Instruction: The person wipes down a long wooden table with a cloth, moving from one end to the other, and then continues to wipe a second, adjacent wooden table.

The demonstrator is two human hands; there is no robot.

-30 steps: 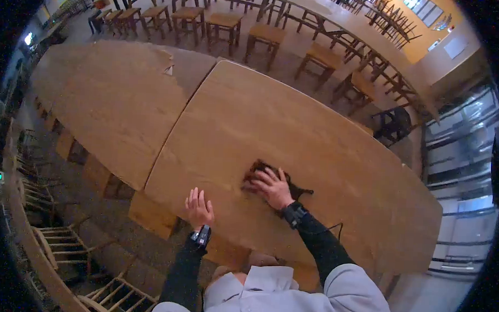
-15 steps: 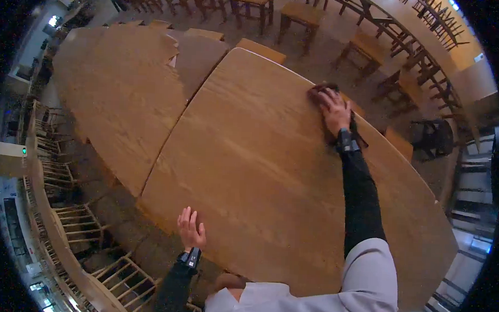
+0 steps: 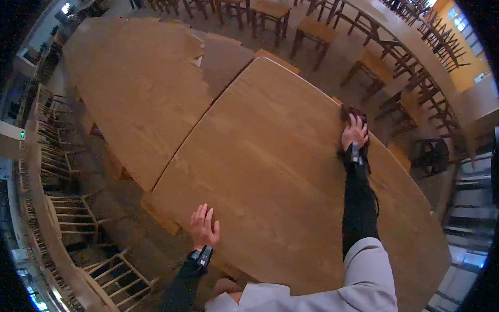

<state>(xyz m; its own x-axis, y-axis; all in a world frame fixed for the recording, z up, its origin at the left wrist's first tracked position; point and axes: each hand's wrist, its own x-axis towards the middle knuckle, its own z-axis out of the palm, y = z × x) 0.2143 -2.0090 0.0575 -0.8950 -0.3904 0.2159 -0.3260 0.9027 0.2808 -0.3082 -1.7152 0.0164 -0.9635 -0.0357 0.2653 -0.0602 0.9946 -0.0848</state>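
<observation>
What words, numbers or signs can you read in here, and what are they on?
None that I can read.
Black device on the left wrist: a pale patch, too small to tell if there's writing.
Black device on the right wrist: too small and blurred to read.
Tabletop: no words visible.
Dark cloth under the right hand: no words visible.

Right arm [image 3: 361, 209] outstretched, right hand [image 3: 355, 133] palm down, left hand [image 3: 205, 229] closer in, fingers [image 3: 203, 214] extended
</observation>
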